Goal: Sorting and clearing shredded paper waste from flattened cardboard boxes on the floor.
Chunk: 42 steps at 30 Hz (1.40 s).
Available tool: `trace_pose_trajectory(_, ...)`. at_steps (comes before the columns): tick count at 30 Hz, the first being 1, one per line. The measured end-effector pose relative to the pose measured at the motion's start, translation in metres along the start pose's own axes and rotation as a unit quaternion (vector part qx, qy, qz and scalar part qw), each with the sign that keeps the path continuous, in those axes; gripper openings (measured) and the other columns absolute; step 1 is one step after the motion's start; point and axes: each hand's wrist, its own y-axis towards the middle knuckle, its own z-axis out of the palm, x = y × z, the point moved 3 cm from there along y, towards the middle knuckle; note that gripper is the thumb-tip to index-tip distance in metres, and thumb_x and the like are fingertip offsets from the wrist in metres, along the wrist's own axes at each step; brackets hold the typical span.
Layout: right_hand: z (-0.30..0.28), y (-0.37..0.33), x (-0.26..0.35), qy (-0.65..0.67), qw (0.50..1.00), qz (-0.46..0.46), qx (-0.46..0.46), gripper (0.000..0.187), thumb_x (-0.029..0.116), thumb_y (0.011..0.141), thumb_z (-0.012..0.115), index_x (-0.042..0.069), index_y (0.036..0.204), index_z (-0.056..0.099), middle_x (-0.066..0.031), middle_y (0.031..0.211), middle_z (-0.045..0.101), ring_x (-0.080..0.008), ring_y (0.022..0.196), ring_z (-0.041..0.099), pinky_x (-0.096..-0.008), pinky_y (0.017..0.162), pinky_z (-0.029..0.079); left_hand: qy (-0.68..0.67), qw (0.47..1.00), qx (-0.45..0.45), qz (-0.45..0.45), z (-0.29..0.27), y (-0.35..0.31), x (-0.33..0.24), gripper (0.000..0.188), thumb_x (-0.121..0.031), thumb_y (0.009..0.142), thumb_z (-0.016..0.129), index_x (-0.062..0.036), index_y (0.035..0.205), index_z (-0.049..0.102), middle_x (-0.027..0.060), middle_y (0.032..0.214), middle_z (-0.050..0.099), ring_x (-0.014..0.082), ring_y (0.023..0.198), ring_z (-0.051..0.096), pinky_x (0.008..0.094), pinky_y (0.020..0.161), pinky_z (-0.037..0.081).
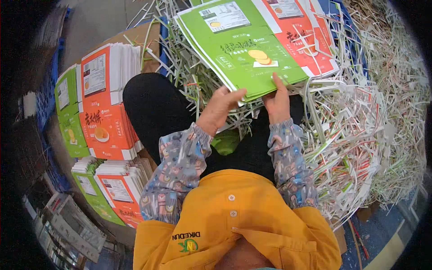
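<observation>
In front of me is a stack of green printed cardboard sheets [252, 49], with a picture of round biscuits and a white label panel. My left hand [219, 108] is closed on its near left corner. My right hand [276, 101] grips the near edge, thumb on top and the other fingers hidden beneath. Several layers show along the left edge. Beside it, touching on the right, lie red printed cardboard sheets [306, 40] with white borders. A few thin paper strips lie across the red ones.
Piles of shredded paper trimmings [351, 130] heap up on the right and under the sheets. On my left, stacks of red cardboard sheets [108, 126] and green cardboard sheets [72, 130] rest by a blue plastic pallet [47, 99]. My knees stand between these and the trimmings.
</observation>
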Motion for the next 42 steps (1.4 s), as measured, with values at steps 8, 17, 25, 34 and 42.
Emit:
trace_pose_trajectory(8,0.007,-0.001,0.011,-0.110,0.990,-0.087,-0.004,0.029,0.005,0.076,0.055,-0.001,0.103,0.048,-0.0096,0.099,0.054,-0.0221,0.090,0.053,-0.0345,0.078,0.044,0.006,0.996,0.071,0.047,0.001,-0.005,-0.001,0.035,-0.005,0.074,0.059,0.0016,0.106,0.046,0.0080,0.098,0.054,0.0161,0.082,0.055,0.0273,0.064,0.050)
trace_pose_trajectory(17,0.014,-0.008,0.025,-0.121,0.988,-0.095,-0.005,0.031,0.001,0.075,0.053,-0.004,0.105,0.046,-0.0114,0.100,0.053,-0.0231,0.090,0.053,-0.0330,0.078,0.044,0.032,0.992,0.124,0.004,0.004,-0.008,-0.005,0.034,-0.003,0.072,0.059,0.0026,0.104,0.049,0.0093,0.096,0.057,0.0168,0.079,0.056,0.0296,0.064,0.049)
trace_pose_trajectory(25,-0.011,0.001,0.063,-0.133,0.983,-0.123,-0.040,0.038,0.004,0.071,0.057,-0.003,0.107,0.045,-0.0125,0.097,0.054,-0.0242,0.085,0.056,-0.0333,0.076,0.046,0.349,0.930,0.107,-0.048,-0.038,-0.001,0.014,0.014,-0.008,0.072,0.055,0.0024,0.081,0.059,0.0100,0.074,0.061,0.0191,0.060,0.057,0.0303,0.055,0.045)
trace_pose_trajectory(34,-0.024,-0.016,0.128,-0.162,0.980,-0.111,-0.029,0.040,0.016,0.076,0.052,-0.005,0.109,0.044,-0.0170,0.103,0.053,-0.0265,0.088,0.055,-0.0336,0.078,0.045,0.801,0.595,-0.007,0.073,-0.094,0.013,0.026,0.011,-0.015,0.068,0.056,-0.0039,0.070,0.059,0.0154,0.070,0.058,0.0341,0.065,0.056,0.0426,0.057,0.044)
trace_pose_trajectory(42,-0.064,0.002,0.115,-0.164,0.980,-0.092,-0.061,0.038,0.007,0.073,0.054,-0.004,0.108,0.044,-0.0153,0.101,0.054,-0.0260,0.087,0.055,-0.0338,0.078,0.045,0.338,0.913,-0.080,0.212,-0.034,0.042,-0.010,0.065,-0.028,0.069,0.066,0.0063,0.116,0.037,0.0174,0.111,0.047,0.0273,0.102,0.045,0.0342,0.086,0.036)
